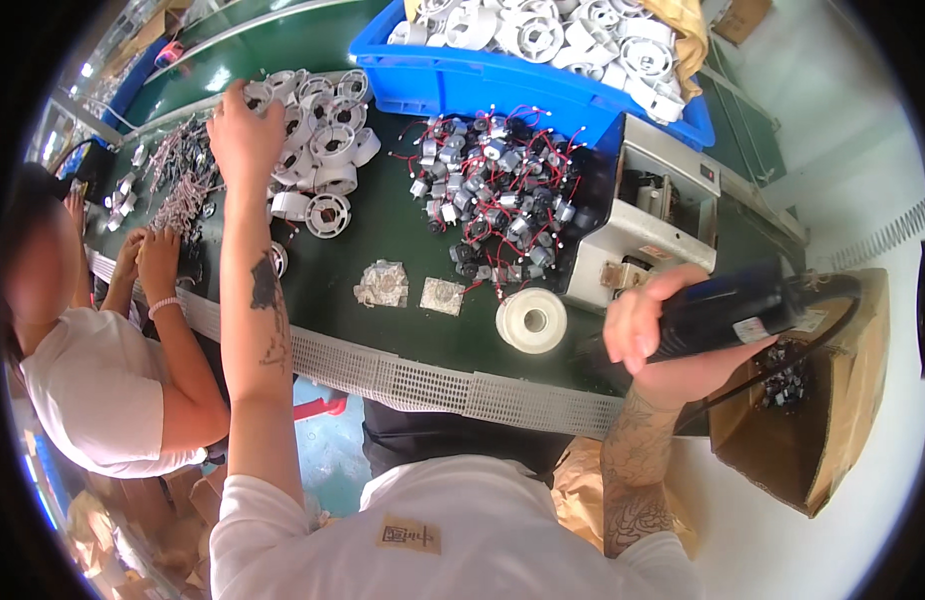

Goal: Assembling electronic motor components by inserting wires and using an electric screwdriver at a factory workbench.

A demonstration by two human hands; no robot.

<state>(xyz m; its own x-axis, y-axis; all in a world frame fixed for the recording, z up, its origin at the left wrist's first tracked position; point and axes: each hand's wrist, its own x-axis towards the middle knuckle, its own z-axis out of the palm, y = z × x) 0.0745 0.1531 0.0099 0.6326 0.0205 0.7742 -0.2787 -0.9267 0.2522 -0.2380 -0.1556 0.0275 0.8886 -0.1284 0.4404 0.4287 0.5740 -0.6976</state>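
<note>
A dark green counter [383, 235] fills the work area, edged on the near side by a pale mesh strip [383, 370]. At the far left, the left hand [246, 138] reaches into the pile of white ring-shaped housings [333, 145], fingertips on one of them; I cannot tell whether they grip it. At the near right, the right hand [683, 376] is wrapped around a black electric screwdriver [723, 305], whose cable [833, 335] loops over a cardboard box [853, 390]. A heap of small motors [498, 190] with red wires lies between the housings and a grey machine [628, 235], which stands just beyond the right hand. Behind the heap, a blue bin [463, 85] holds more housings; a white ring [532, 321] sits nearer. On the left, a co-worker [113, 375] handles wires [183, 200]. The screwdriver carries a small pale sticker [751, 330], the machine an orange label [655, 252], and the wearer's white shirt [523, 530] a tan printed patch [411, 535].
</note>
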